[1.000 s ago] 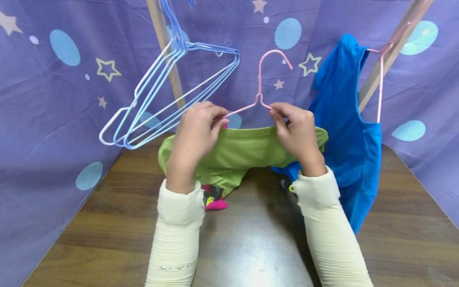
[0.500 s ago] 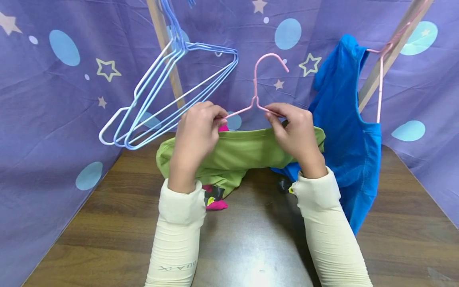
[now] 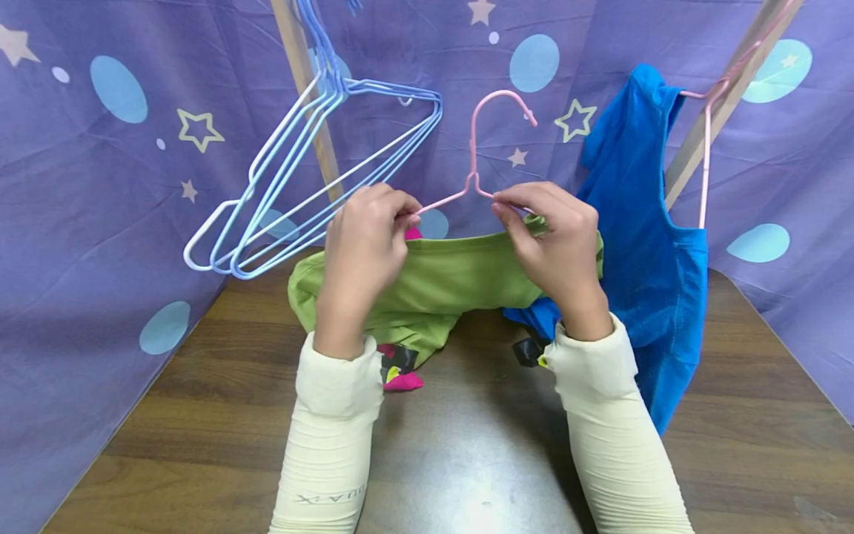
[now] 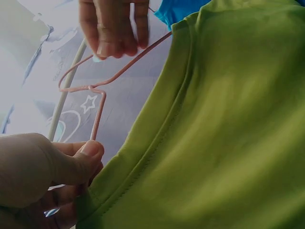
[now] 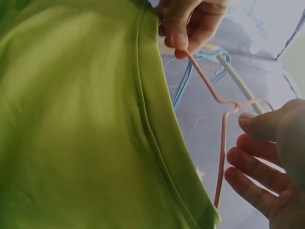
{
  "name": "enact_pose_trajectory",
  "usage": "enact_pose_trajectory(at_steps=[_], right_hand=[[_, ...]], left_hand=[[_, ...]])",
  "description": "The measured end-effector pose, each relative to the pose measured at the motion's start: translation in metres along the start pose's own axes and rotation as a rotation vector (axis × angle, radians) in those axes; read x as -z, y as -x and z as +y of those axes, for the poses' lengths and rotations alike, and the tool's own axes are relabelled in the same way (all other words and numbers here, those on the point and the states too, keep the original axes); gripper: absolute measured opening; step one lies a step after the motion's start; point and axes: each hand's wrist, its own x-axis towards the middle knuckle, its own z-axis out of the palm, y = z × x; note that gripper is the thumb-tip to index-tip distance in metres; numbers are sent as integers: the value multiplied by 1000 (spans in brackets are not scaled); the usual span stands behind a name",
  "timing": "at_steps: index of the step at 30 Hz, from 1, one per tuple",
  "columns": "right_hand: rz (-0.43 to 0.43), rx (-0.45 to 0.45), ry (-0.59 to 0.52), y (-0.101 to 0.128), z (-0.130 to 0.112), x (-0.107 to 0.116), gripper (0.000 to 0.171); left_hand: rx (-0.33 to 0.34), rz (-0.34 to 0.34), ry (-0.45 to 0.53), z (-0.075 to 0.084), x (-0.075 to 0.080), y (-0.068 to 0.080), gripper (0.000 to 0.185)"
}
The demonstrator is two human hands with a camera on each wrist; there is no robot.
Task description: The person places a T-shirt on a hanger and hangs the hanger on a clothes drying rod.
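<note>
A pink wire hanger [image 3: 473,148] stands upright with its hook raised, and its shoulders run into the neckline of a green shirt [image 3: 467,274]. My left hand [image 3: 367,245] pinches the hanger's left shoulder between thumb and fingers, beside the neckline edge. My right hand [image 3: 560,245] is at the other shoulder. In the right wrist view, the right hand's fingers [image 5: 257,174] are spread and loosely bent, beside the hanger wire [image 5: 222,157] and apart from it. The lower part of the hanger is hidden inside the shirt.
Several blue hangers [image 3: 267,185] hang at the left near a wooden pole [image 3: 293,44]. At the right, a blue garment [image 3: 667,297] hangs on another pink hanger [image 3: 709,148]. Pink fabric [image 3: 403,382] with black and yellow parts lies on the wooden table [image 3: 467,445].
The pink hanger has shifted slightly left. My right hand, which pinched its right shoulder, has moved up and to the right a little, its fingers loosened. My left hand keeps its pinch.
</note>
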Motion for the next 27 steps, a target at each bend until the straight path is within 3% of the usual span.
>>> enact_pose_trajectory(at_steps=[6, 10, 14, 21, 27], right_hand=[[19, 34, -64, 1, -7, -8, 8], [-20, 52, -87, 3, -7, -16, 9], [-94, 15, -99, 6, -6, -24, 14], [-139, -145, -150, 12, -4, -36, 19], [-148, -429, -475, 17, -5, -47, 21]], left_hand=[[20, 67, 7, 3, -3, 0, 7], [21, 95, 2, 6, -4, 0, 8], [34, 96, -6, 9, -4, 0, 8], [39, 89, -21, 13, -5, 0, 7], [43, 67, -46, 15, -6, 1, 7]])
